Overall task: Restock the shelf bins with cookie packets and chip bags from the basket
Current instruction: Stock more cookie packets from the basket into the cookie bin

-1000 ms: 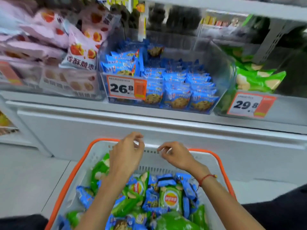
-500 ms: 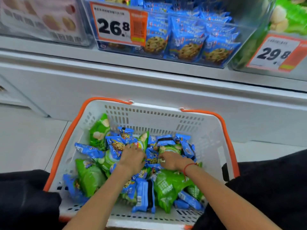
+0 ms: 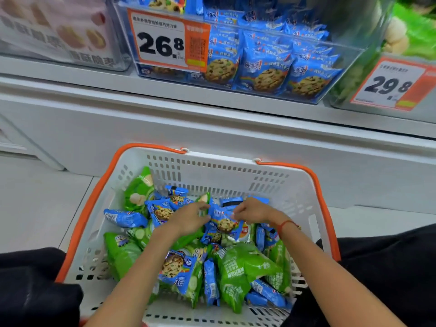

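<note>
A white basket with orange handles sits on the floor, holding several blue cookie packets and green chip bags. Both hands are inside it over the pile. My left hand and my right hand each pinch a side of one blue cookie packet, lifted slightly above the others. Above on the shelf, a clear bin holds rows of the same blue cookie packets behind a 26.8 price tag.
A clear bin with green chip bags and a 29.8 tag stands at the right. A bin of pink packets stands at the left. White shelf front runs between basket and bins. My dark-clothed knees flank the basket.
The hands dropped from the basket's far rim into the pile and took hold of one blue cookie packet. The view tilted down and closer.
</note>
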Motion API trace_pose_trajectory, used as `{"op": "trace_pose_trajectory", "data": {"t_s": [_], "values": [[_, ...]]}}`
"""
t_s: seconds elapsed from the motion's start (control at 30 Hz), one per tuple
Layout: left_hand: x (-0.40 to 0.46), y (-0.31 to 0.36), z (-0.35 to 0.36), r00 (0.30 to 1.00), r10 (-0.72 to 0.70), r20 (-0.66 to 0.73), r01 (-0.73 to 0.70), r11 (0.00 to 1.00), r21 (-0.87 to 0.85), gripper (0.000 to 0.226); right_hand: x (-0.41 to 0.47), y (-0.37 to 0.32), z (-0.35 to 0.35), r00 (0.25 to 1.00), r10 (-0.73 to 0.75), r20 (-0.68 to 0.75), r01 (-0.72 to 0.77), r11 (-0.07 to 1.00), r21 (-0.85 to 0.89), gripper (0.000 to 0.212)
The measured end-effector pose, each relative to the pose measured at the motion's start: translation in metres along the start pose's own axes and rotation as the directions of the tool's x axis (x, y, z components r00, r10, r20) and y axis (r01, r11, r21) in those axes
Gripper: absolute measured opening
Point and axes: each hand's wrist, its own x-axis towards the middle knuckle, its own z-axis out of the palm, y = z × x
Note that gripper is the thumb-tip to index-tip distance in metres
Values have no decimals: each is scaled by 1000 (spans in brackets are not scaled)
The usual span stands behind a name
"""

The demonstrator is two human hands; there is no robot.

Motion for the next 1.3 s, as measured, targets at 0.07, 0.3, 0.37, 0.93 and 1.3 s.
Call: {"op": "trace_pose_trajectory", "data": {"t_s": [0.07, 0.3, 0.37, 0.93, 1.3], "values": [[-2, 9, -13, 999, -18, -37, 9, 970, -242, 49, -11, -17, -21, 1000, -13, -17, 15, 993, 113, 20], [-34, 47, -62, 964, 40, -263, -178, 831, -527, 6, -45, -64, -59, 994, -96, -55, 111, 895, 432, 26], [-44, 53, -76, 935, 58, -349, -263, 773, -577, 10, -56, -78, -65, 984, -143, -110, 177, 879, 443, 27], [-97, 152, -226, 350, 391, -851, -713, 700, 29, 13, -137, -209, -160, 339, -590, -732, 717, 666, -205, 34], [-52, 155, -279, 306, 608, -733, -31, 776, 631, 48, -78, -249, -278, 376, -467, -800, 460, 844, -276, 40]]}}
